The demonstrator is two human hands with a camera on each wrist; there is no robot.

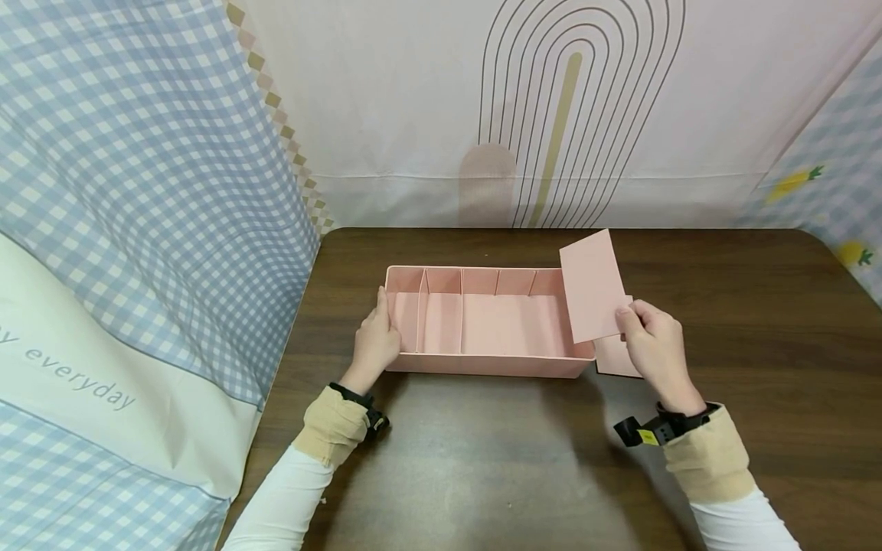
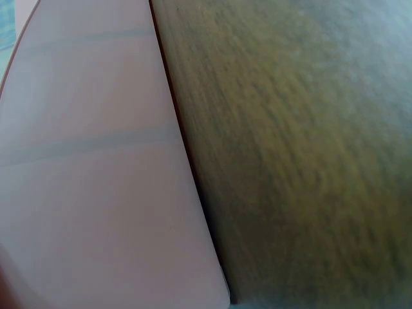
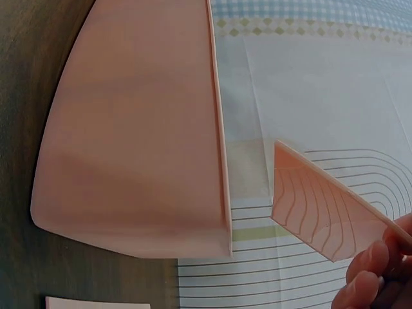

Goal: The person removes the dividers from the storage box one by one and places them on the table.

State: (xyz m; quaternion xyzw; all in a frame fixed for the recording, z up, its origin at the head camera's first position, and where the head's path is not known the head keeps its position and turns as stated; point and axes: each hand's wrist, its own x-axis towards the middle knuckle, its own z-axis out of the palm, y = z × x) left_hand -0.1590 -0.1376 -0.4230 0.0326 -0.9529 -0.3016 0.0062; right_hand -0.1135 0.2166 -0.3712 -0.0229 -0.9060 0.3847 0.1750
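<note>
A long pink storage box (image 1: 485,366) sits on the table, with its length running left to right. Two upright dividers (image 1: 461,314) split off narrow compartments at its left end; the wider part has slot ribs on the back wall. My left hand (image 1: 375,337) rests against the box's left end, fingers straight along the outer wall. My right hand (image 1: 654,344) pinches a flat pink divider panel (image 1: 591,287) by its lower right corner, tilted above the box's right end. The right wrist view shows this panel (image 3: 322,206) raised between thumb and fingers.
Another pink panel (image 1: 619,358) lies on the table just right of the box, partly covered by the held one. The dark wooden table (image 1: 772,344) meets a patterned cloth backdrop (image 1: 400,115) behind, and a checked cloth (image 1: 172,168) hangs at the left.
</note>
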